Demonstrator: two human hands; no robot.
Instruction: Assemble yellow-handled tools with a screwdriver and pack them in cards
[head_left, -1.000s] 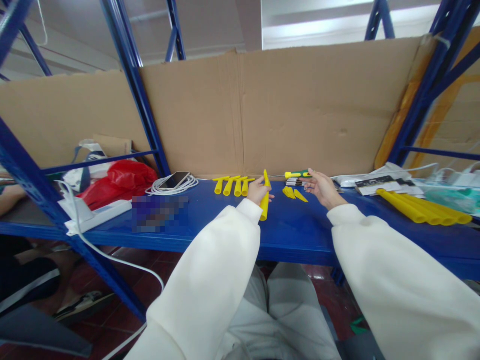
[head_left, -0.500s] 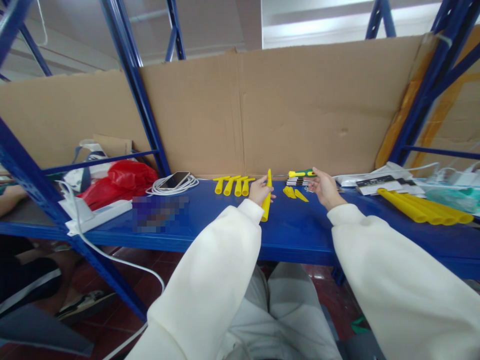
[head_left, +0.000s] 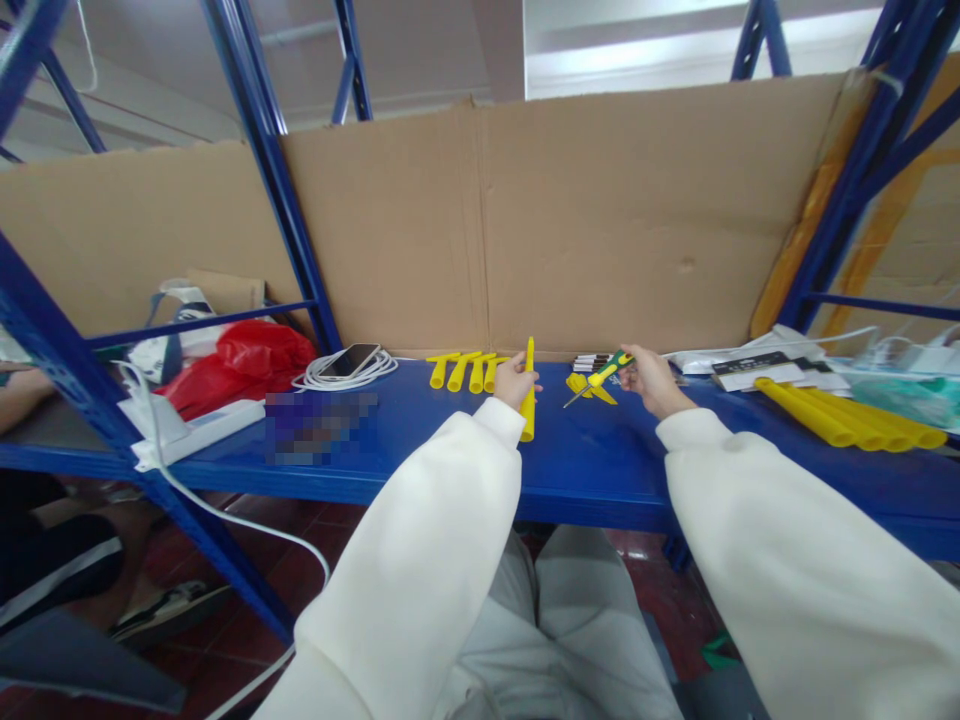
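One yellow tapered tube (head_left: 528, 425) was gripped in the left hand (head_left: 513, 381) at mid-frame, its narrow tip above the fingers, its wide end below. The right hand's (head_left: 646, 381) fingers pinched one green-and-yellow-handled screwdriver (head_left: 609, 369), its shaft slanting lower left over small flat yellow pieces (head_left: 604, 396). Four similar yellow tubes (head_left: 475, 377) lay left of centre; four long yellow tubes (head_left: 814, 415) lay far right.

Between left hand (head_left: 512, 380) and right hand (head_left: 648, 376): open passage over the front of the blue shelf (head_left: 596, 455), a slanting screwdriver (head_left: 604, 371) obstructing farther back, cardboard (head_left: 600, 220) closing the rear.
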